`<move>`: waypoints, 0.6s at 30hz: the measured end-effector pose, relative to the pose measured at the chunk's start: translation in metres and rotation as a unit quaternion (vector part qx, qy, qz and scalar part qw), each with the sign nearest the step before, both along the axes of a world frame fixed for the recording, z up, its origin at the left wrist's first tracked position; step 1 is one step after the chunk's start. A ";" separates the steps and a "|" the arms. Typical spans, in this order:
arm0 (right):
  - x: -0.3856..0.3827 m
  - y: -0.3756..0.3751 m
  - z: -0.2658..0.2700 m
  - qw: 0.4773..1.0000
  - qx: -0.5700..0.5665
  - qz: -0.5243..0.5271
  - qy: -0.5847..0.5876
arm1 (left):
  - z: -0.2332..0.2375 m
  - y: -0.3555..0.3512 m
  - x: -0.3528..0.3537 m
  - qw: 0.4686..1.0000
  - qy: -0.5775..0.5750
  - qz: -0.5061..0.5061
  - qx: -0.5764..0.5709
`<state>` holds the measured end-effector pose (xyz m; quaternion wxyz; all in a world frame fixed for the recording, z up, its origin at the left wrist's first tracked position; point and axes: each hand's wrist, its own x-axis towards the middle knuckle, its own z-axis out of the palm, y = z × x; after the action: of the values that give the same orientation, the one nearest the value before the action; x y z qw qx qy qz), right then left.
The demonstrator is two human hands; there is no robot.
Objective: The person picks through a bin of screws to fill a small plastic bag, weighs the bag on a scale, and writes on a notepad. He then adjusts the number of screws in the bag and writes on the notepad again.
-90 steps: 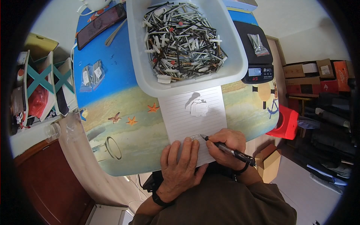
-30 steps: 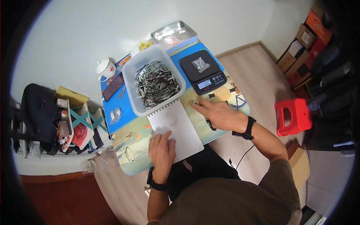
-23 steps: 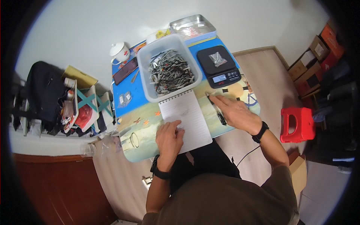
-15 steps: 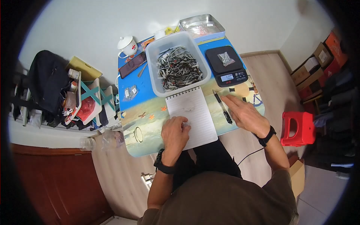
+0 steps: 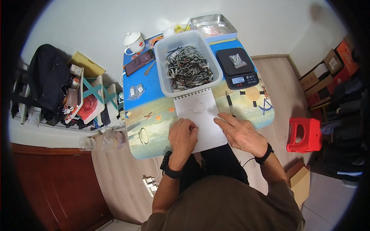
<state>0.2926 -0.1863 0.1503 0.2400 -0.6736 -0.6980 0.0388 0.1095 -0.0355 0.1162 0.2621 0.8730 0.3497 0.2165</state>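
Observation:
A spiral notepad (image 5: 206, 129) with lined white pages lies at the near edge of the table. My left hand (image 5: 183, 135) rests on its left side with the fingers curled in; whatever they hold, if anything, is hidden. Over the notepad's right edge is my right hand (image 5: 243, 134), fingers stretched out and holding nothing. A black pen (image 5: 229, 102) lies just beyond it, its lower end hidden by the hand. Higher on the page sits a faint, clear crumpled patch that I cannot make out.
Behind the notepad stands a clear tub (image 5: 166, 79) full of screws and plugs. A digital scale (image 5: 231, 65) bears a small bag of screws (image 5: 237, 61). Also here are a phone (image 5: 139, 62), small packets (image 5: 136, 91), a lidded mug (image 5: 133, 43), a tin (image 5: 227, 34) and a red stool (image 5: 314, 134).
My right hand has moved left and slightly down, from beside the pen to the notepad's right edge. My left hand stays on the page. The whole view has shifted a little.

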 end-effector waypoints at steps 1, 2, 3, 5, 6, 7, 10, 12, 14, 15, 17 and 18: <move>-0.001 0.003 -0.002 1.000 0.003 -0.002 0.007 | 0.001 0.001 -0.001 1.000 -0.005 -0.001 -0.009; -0.001 0.004 -0.003 1.000 0.005 -0.004 0.013 | 0.001 0.001 -0.002 1.000 -0.005 -0.002 -0.008; -0.002 0.005 -0.002 1.000 0.006 -0.005 0.013 | 0.000 0.000 -0.003 1.000 -0.023 0.003 -0.009; -0.001 0.007 0.003 0.999 0.031 -0.026 0.022 | 0.003 -0.002 -0.007 0.999 -0.043 0.003 -0.007; -0.001 0.006 0.006 0.999 0.032 -0.031 0.019 | 0.009 -0.007 -0.009 0.999 -0.030 0.013 -0.003; -0.001 0.006 0.010 0.996 0.049 -0.016 0.071 | 0.015 -0.012 -0.011 1.000 -0.019 0.021 0.001; -0.012 0.002 0.024 0.983 0.067 -0.010 0.171 | 0.037 -0.025 -0.011 0.996 -0.034 -0.034 -0.080; -0.019 -0.001 0.029 0.960 0.030 0.019 0.279 | 0.051 -0.034 -0.007 0.991 -0.040 -0.071 -0.107; -0.021 -0.004 0.021 0.958 0.073 0.019 0.277 | 0.062 -0.039 -0.002 0.985 -0.040 -0.105 -0.131; -0.019 -0.008 0.020 0.946 0.049 0.012 0.319 | 0.067 -0.042 0.001 0.984 -0.043 -0.124 -0.118; -0.016 -0.016 0.003 0.921 0.080 0.011 0.380 | 0.072 -0.043 0.006 0.979 -0.033 -0.156 -0.124; -0.012 -0.020 0.003 0.920 0.087 0.007 0.382 | 0.075 -0.044 0.010 0.979 -0.029 -0.162 -0.120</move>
<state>0.2801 -0.2067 0.1537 0.5458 -0.5789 -0.5587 0.2342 0.1200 -0.0798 0.1910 0.4068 0.8735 0.2196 0.1526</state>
